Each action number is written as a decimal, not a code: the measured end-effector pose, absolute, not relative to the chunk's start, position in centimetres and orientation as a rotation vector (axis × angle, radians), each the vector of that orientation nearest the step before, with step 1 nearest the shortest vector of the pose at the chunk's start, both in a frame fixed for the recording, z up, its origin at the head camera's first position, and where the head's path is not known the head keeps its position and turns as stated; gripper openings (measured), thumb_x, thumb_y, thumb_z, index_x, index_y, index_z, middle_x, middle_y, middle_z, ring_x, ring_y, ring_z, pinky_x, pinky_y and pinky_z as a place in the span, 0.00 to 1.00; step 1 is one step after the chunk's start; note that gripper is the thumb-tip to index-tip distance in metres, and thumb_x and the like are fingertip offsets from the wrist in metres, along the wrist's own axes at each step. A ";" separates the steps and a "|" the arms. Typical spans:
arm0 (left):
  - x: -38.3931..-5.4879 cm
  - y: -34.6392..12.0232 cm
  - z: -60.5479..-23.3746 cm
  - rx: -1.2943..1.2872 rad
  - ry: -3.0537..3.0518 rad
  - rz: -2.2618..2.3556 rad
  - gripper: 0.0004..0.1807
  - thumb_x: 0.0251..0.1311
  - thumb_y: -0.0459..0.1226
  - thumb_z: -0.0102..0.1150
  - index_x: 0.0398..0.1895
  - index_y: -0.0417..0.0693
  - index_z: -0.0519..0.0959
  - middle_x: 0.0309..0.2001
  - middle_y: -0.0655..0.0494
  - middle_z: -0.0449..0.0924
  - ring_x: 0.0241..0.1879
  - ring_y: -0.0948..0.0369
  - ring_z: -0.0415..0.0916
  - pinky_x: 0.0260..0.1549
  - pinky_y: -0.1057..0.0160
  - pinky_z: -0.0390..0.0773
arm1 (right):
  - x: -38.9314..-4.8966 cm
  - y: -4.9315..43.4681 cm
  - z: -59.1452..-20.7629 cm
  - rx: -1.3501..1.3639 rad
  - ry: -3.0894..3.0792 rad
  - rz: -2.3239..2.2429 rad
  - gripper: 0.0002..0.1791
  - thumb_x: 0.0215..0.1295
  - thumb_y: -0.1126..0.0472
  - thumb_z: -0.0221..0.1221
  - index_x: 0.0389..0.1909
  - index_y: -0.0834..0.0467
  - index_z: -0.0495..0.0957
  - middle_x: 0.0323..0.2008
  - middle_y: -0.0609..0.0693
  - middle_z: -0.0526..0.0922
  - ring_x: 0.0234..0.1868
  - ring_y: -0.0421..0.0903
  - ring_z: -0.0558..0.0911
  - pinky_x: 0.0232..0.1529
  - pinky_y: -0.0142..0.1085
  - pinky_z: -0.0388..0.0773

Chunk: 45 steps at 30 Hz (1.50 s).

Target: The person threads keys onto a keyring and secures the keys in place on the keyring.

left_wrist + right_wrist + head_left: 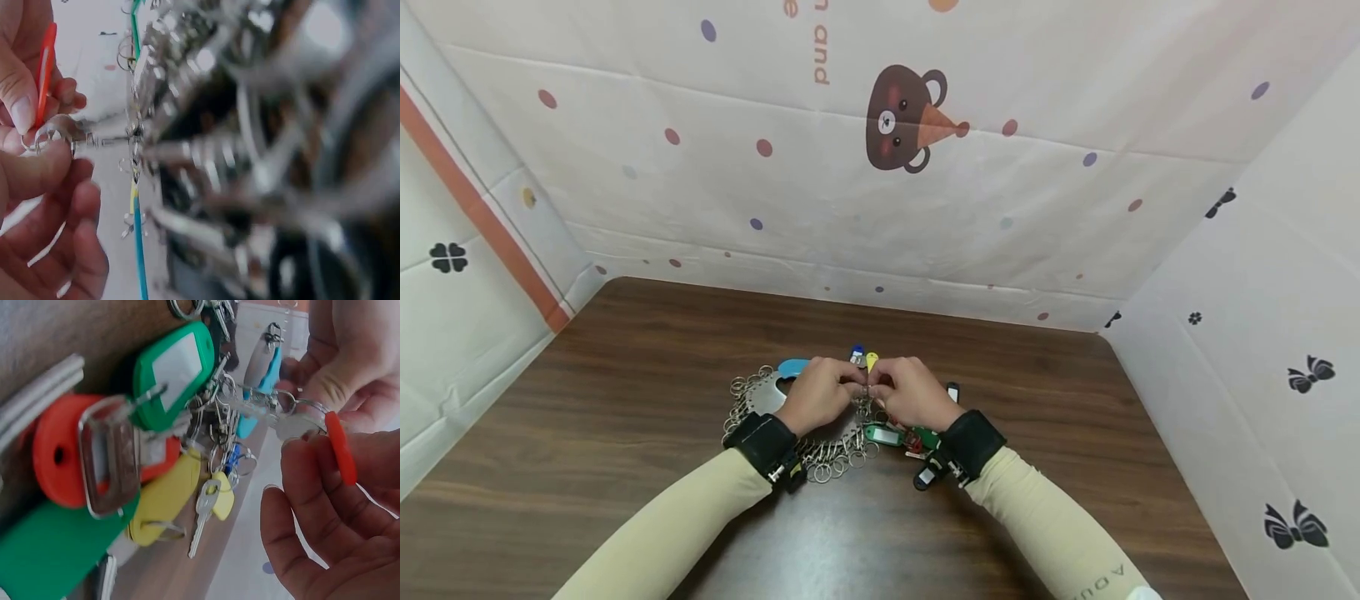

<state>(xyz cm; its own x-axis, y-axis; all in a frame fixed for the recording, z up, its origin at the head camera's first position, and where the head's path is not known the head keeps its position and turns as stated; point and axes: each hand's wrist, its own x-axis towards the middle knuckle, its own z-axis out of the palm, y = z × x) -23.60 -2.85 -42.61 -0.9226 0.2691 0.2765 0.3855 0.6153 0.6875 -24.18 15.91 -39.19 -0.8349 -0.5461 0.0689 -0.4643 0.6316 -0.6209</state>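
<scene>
A large metal disc key holder [762, 396] lies on the table, its rim lined with clips and rings, with a blue part [792, 367] at its far side. Over its right edge my left hand [823, 396] pinches a small metal ring [57, 132]. Facing it, my right hand [913, 392] pinches a red key tag [340, 449] between thumb and fingers. A silver key [299, 428] hangs at the same ring, partly hidden by the fingertips. In the left wrist view the red tag [45, 75] stands on edge, and the near clips are blurred.
Right of the disc lie green [883, 434] and black [927, 477] key tags. A blue tag [857, 354] and a yellow one [872, 360] lie beyond the hands. Patterned cloth walls [820, 200] border the brown table [647, 400].
</scene>
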 end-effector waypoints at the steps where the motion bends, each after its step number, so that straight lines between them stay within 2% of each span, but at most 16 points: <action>1: -23.6 -2.8 -42.6 -0.521 -2.687 -1.215 0.07 0.63 0.30 0.67 0.32 0.49 0.91 0.34 0.56 0.91 0.34 0.62 0.85 0.38 0.60 0.83 | -24.1 15.9 -39.2 -0.851 2.705 -0.981 0.07 0.73 0.67 0.60 0.35 0.61 0.84 0.27 0.51 0.83 0.21 0.39 0.75 0.26 0.30 0.72; 5: -23.5 -2.8 -42.7 -0.400 -2.729 -1.327 0.08 0.63 0.29 0.64 0.29 0.46 0.90 0.30 0.54 0.89 0.30 0.61 0.80 0.35 0.62 0.78 | -24.0 15.8 -39.6 -0.838 2.651 -0.984 0.04 0.73 0.67 0.59 0.41 0.61 0.83 0.27 0.49 0.83 0.21 0.38 0.74 0.24 0.29 0.71; 10: -23.4 -2.8 -42.7 -0.315 -2.792 -1.383 0.10 0.60 0.30 0.62 0.24 0.45 0.88 0.26 0.56 0.85 0.26 0.62 0.74 0.30 0.65 0.72 | -24.1 15.7 -40.2 -0.787 2.563 -0.981 0.10 0.70 0.68 0.62 0.50 0.62 0.83 0.25 0.49 0.81 0.19 0.38 0.73 0.23 0.29 0.69; 16: -23.6 -2.9 -43.2 -0.114 -2.782 -1.596 0.12 0.56 0.29 0.56 0.20 0.43 0.86 0.19 0.53 0.81 0.13 0.62 0.66 0.16 0.66 0.64 | -24.0 15.4 -40.6 -0.824 2.540 -0.950 0.02 0.68 0.68 0.64 0.39 0.61 0.85 0.25 0.47 0.80 0.25 0.39 0.74 0.27 0.29 0.69; 18: -23.6 -2.9 -43.3 -0.074 -2.755 -1.698 0.12 0.56 0.28 0.55 0.20 0.41 0.86 0.19 0.51 0.82 0.13 0.61 0.66 0.14 0.65 0.63 | -23.9 15.4 -40.6 -0.805 2.546 -0.978 0.02 0.68 0.68 0.64 0.36 0.60 0.83 0.26 0.47 0.80 0.26 0.40 0.74 0.28 0.30 0.69; 23: -23.8 -3.0 -43.5 -0.029 -2.700 -1.890 0.10 0.56 0.28 0.56 0.21 0.38 0.84 0.21 0.53 0.81 0.18 0.60 0.71 0.16 0.66 0.66 | -24.0 15.7 -40.7 -0.711 2.509 -1.089 0.04 0.74 0.67 0.57 0.37 0.59 0.78 0.29 0.48 0.79 0.26 0.41 0.75 0.29 0.32 0.71; 27: -23.9 -3.4 -43.5 -0.069 -2.712 -1.969 0.08 0.61 0.31 0.58 0.29 0.39 0.86 0.24 0.52 0.81 0.20 0.61 0.72 0.17 0.66 0.67 | -24.4 16.1 -40.6 -0.691 2.454 -1.176 0.03 0.76 0.67 0.54 0.40 0.60 0.76 0.27 0.51 0.79 0.23 0.42 0.74 0.26 0.32 0.71; 31: -23.9 -3.8 -43.8 -0.254 -2.698 -1.973 0.08 0.65 0.33 0.62 0.41 0.39 0.88 0.35 0.48 0.88 0.28 0.60 0.82 0.28 0.63 0.80 | -24.8 16.4 -40.1 -0.708 2.422 -1.244 0.04 0.76 0.69 0.55 0.42 0.63 0.79 0.27 0.54 0.79 0.26 0.49 0.80 0.28 0.32 0.75; 34: -23.9 -4.0 -44.0 -0.315 -2.679 -1.952 0.07 0.66 0.33 0.65 0.41 0.40 0.90 0.38 0.47 0.90 0.31 0.57 0.85 0.35 0.62 0.83 | -24.9 16.5 -39.8 -0.701 2.376 -1.262 0.06 0.75 0.70 0.55 0.43 0.65 0.80 0.29 0.56 0.80 0.29 0.55 0.85 0.28 0.36 0.80; 39: -24.0 -4.0 -44.2 -0.267 -2.691 -1.947 0.07 0.66 0.36 0.67 0.34 0.43 0.92 0.34 0.48 0.90 0.30 0.57 0.84 0.35 0.64 0.80 | -25.0 16.9 -39.5 -0.695 2.388 -1.148 0.07 0.75 0.70 0.55 0.46 0.65 0.81 0.30 0.55 0.81 0.24 0.50 0.83 0.25 0.37 0.79; 45: -24.1 -4.5 -44.0 -0.292 -2.761 -1.932 0.08 0.65 0.36 0.68 0.42 0.42 0.90 0.40 0.50 0.90 0.35 0.58 0.85 0.39 0.62 0.80 | -27.2 17.7 -39.7 -0.529 2.642 -1.138 0.11 0.68 0.73 0.59 0.49 0.65 0.82 0.40 0.59 0.84 0.34 0.47 0.81 0.32 0.32 0.78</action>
<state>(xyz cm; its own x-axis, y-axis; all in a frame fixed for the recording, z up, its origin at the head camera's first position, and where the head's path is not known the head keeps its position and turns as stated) -24.11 -4.54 -43.95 -0.9564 0.2752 -0.0978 0.0024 0.3422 0.9396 -27.21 17.70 -39.67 -0.9120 -0.4066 -0.0547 -0.2396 0.6363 -0.7333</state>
